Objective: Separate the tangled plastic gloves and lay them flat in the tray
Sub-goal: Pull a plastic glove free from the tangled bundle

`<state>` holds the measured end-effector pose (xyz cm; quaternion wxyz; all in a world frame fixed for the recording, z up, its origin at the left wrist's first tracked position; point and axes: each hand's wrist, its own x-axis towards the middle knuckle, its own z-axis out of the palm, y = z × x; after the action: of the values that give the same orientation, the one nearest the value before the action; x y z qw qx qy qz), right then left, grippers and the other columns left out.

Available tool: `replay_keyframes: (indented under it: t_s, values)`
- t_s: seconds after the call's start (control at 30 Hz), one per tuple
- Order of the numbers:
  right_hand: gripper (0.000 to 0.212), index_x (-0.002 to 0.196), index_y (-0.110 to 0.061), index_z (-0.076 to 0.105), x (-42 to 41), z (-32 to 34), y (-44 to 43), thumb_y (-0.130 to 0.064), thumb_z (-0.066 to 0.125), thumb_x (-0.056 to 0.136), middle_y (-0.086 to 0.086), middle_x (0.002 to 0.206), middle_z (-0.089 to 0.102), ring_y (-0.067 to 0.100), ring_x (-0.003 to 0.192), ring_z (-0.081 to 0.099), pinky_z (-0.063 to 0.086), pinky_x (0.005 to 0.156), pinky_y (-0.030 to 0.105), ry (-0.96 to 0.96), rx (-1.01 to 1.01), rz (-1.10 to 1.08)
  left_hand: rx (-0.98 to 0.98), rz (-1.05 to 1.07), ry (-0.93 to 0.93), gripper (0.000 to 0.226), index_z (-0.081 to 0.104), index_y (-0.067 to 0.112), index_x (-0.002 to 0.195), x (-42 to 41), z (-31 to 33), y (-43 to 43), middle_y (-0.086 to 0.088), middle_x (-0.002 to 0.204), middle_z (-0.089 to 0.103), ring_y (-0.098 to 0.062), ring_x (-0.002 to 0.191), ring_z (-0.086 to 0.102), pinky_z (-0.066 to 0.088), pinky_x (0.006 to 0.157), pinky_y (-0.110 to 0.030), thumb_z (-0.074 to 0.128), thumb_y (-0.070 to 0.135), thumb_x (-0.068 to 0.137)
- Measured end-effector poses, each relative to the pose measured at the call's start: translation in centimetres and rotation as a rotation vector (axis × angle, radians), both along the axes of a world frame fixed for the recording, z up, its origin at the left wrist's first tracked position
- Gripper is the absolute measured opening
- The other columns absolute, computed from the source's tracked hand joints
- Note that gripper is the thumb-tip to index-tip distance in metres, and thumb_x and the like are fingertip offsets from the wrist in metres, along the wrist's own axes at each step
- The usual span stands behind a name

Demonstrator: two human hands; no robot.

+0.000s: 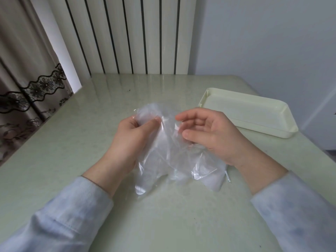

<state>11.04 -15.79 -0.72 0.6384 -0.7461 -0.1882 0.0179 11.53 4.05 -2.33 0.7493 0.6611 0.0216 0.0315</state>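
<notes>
Left hand (132,137) is pinching the tangled gloves (163,160), which are draping onto the table (72,142) | right hand (209,131) is hovering loosely curled, gripping nothing | tray (245,110) is lying apart | risk: clinging film tearing under one-sided pulling

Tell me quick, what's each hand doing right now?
Left hand: closed, holding the tangled plastic gloves.
Right hand: open, fingers loosely curled beside the gloves, pinching nothing.
</notes>
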Motion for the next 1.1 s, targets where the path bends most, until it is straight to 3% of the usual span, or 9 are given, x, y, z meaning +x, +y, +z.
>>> replay_keyframes:
  t_s: [0.1,0.17,0.27,0.4,0.5,0.63,0.87,1.0,1.1]
  values:
    - [0.05,0.121,-0.023,0.063,0.1,0.2,0.3,0.012,0.069,0.086,0.0,0.084,0.076,0.014,0.078,0.07,0.056,0.073,0.031,0.013,0.062,-0.091,0.012,-0.021,-0.013,0.018,0.072,-0.002,0.1,0.0,0.0,0.1,-0.026,0.096,0.074,-0.031,0.078,0.071,0.056,0.073,-0.04,0.068,0.014,0.094]
    - [0.043,0.11,-0.023,0.071,0.1,0.5,0.0,0.008,0.076,0.08,0.002,0.085,0.078,0.011,0.075,0.07,0.054,0.07,0.027,0.058,0.152,-0.061,0.016,-0.035,-0.032,0.024,0.072,-0.004,0.099,0.0,0.0,0.2,-0.024,0.093,0.074,-0.032,0.077,0.069,0.054,0.074,-0.043,0.073,0.018,0.09]
    - [0.028,0.083,-0.021,0.081,-0.5,1.2,-1.2,0.0,0.082,0.066,0.001,0.08,0.078,0.011,0.07,0.07,0.054,0.067,0.022,0.223,0.31,0.306,0.022,-0.059,-0.059,0.033,0.071,-0.004,0.095,-0.1,0.0,0.1,-0.023,0.086,0.069,-0.031,0.077,0.062,0.047,0.072,-0.044,0.074,0.025,0.083]
    - [0.017,0.084,-0.021,0.083,-1.0,1.4,-1.8,-0.02,0.089,0.068,0.004,0.081,0.077,0.019,0.073,0.068,0.052,0.076,0.033,0.227,0.183,0.672,0.06,-0.112,-0.1,0.021,0.071,-0.002,0.089,-0.3,0.1,0.0,-0.02,0.079,0.065,-0.026,0.072,0.057,0.045,0.067,-0.035,0.074,0.019,0.089]
    - [0.027,0.077,-0.02,0.081,-0.8,1.3,-0.7,0.006,0.077,0.07,0.009,0.076,0.076,0.015,0.06,0.063,0.053,0.062,0.026,0.203,0.147,0.452,0.076,-0.165,-0.137,0.035,0.064,-0.01,0.092,-0.5,0.2,0.0,-0.016,0.079,0.059,-0.026,0.073,0.052,0.041,0.067,-0.038,0.071,0.024,0.086]
    - [0.021,0.076,-0.021,0.079,-0.3,1.0,-0.3,0.0,0.074,0.074,0.013,0.073,0.07,0.017,0.056,0.059,0.051,0.058,0.026,0.176,0.118,0.275,0.07,-0.169,-0.143,0.028,0.066,-0.007,0.088,-0.4,0.2,0.0,-0.016,0.078,0.059,-0.026,0.073,0.052,0.04,0.066,-0.039,0.072,0.02,0.089]
    - [0.017,0.089,-0.012,0.074,-0.9,1.5,-1.1,0.004,0.077,0.084,0.007,0.075,0.069,0.012,0.062,0.063,0.047,0.05,0.022,0.255,-0.399,0.409,0.063,-0.12,-0.114,0.016,0.071,0.012,0.08,-0.4,0.2,-0.1,-0.003,0.066,0.065,-0.014,0.057,0.057,0.045,0.051,-0.02,0.067,0.012,0.095]
    - [0.017,0.091,-0.015,0.072,-1.1,1.8,-0.9,-0.017,0.086,0.081,0.009,0.075,0.066,0.014,0.057,0.058,0.038,0.052,0.03,0.312,-0.607,0.376,0.068,-0.105,-0.111,0.013,0.071,0.011,0.082,-0.3,0.1,-0.1,-0.001,0.065,0.064,-0.012,0.056,0.056,0.044,0.05,-0.019,0.068,0.012,0.095]
    - [0.032,0.097,-0.025,0.069,-1.6,2.5,-0.9,-0.037,0.089,0.075,0.004,0.075,0.072,0.013,0.054,0.061,0.038,0.048,0.025,0.365,-0.805,0.372,0.072,-0.103,-0.106,0.013,0.071,0.01,0.083,-0.3,0.2,-0.2,0.001,0.064,0.065,-0.011,0.054,0.057,0.044,0.049,-0.019,0.067,0.011,0.095]
